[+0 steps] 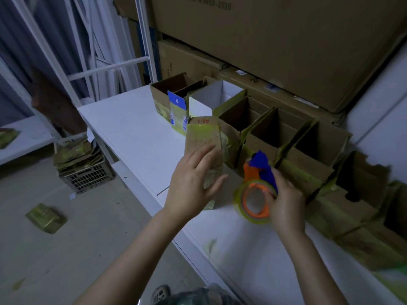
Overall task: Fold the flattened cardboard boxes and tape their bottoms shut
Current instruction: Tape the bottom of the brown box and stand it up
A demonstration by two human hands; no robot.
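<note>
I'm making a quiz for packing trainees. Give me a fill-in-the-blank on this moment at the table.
The left hand presses on the cardboard box marked ____ in red.
The right hand grips the ____ and blue tape dispenser.
A blue label on a box at the back shows the letter ____.
Missing words: AB-1; orange; B.

Open boxes (275, 133) wall the table's (136, 137) right side.

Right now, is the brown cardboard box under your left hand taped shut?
Taped shut: glossy tape covers the closed face of the brown cardboard box beneath the left hand.
</note>
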